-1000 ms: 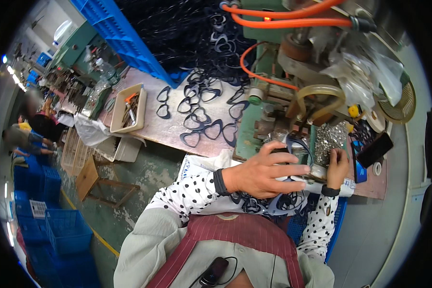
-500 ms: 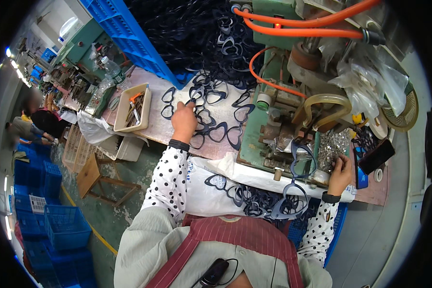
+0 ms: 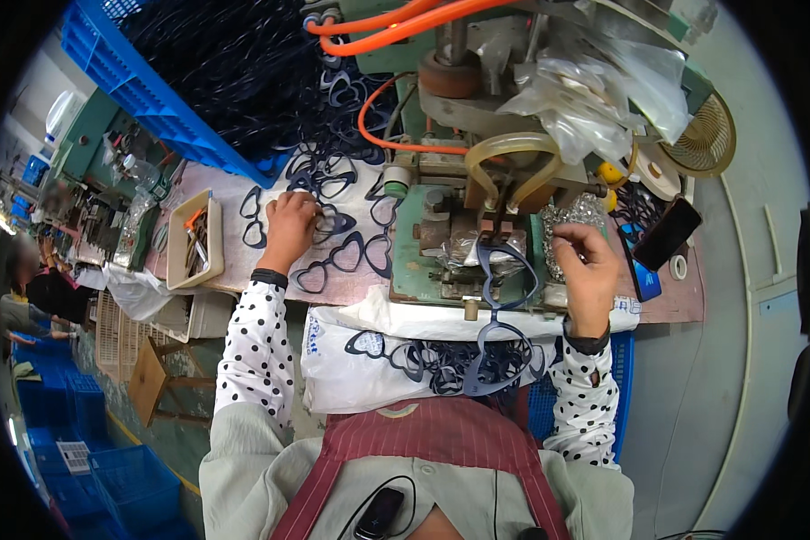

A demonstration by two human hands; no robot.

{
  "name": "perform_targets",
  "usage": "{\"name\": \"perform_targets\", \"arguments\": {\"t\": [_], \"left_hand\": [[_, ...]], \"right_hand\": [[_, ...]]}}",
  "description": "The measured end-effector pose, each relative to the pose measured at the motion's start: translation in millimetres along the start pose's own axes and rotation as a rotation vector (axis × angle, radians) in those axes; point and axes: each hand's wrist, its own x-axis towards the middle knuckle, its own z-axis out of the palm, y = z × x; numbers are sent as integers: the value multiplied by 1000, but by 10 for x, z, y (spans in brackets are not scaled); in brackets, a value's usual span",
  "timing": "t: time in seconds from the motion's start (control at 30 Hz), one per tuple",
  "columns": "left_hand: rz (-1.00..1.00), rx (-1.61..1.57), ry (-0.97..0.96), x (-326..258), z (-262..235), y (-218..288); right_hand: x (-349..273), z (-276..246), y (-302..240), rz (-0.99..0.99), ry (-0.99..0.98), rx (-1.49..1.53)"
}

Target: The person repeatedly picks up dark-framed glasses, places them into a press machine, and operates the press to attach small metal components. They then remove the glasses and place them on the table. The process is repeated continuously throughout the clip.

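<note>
My left hand (image 3: 292, 229) is on the table, its fingers curled down among loose dark eyeglass frames (image 3: 346, 252). It seems to grip one frame beside the thumb, though the fingertips are partly hidden. My right hand (image 3: 589, 274) is raised beside a heap of small shiny metal parts (image 3: 574, 214), with thumb and forefinger drawn together. Whatever lies between them is too small to make out. Between my hands, a navy eyeglass frame (image 3: 484, 387) hangs from the green bench machine (image 3: 414, 270), one rim up at the clamp and the other below the machine's front edge.
More dark frames (image 3: 441, 360) lie on a white bag (image 3: 328, 364) at my lap. A blue crate (image 3: 166, 121) full of dark frames stands at the back left, near a tool tray (image 3: 214, 261). Phones (image 3: 670, 236) lie at the right. Orange hoses (image 3: 414, 27) cross above.
The view has shifted right, so the scene sits further left. My right hand has lifted off the metal parts towards me. My left hand stays among the frames, its fingers more curled.
</note>
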Motion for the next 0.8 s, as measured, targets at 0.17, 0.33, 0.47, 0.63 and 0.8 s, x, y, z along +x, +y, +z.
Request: {"name": "perform_targets", "arguments": {"t": [0.17,0.33,0.47,0.63,0.8], "left_hand": [[-509,-570,225,334,-305,488],[-464,-866,542,347,-418,1060],[-65,-806,574,347,-768,1549],[451,-648,540,331,-1062,1937],[781,-772,349,257,-1015,2278]], "right_hand": [[-75,250,-304,-19,-106,-31],[-81,373,-307,-113,-101,-167],[-6,456,-389,-116,-93,-177],[-4,552,-354,16,-101,105],[0,421,-308,-15,-116,62]]}}
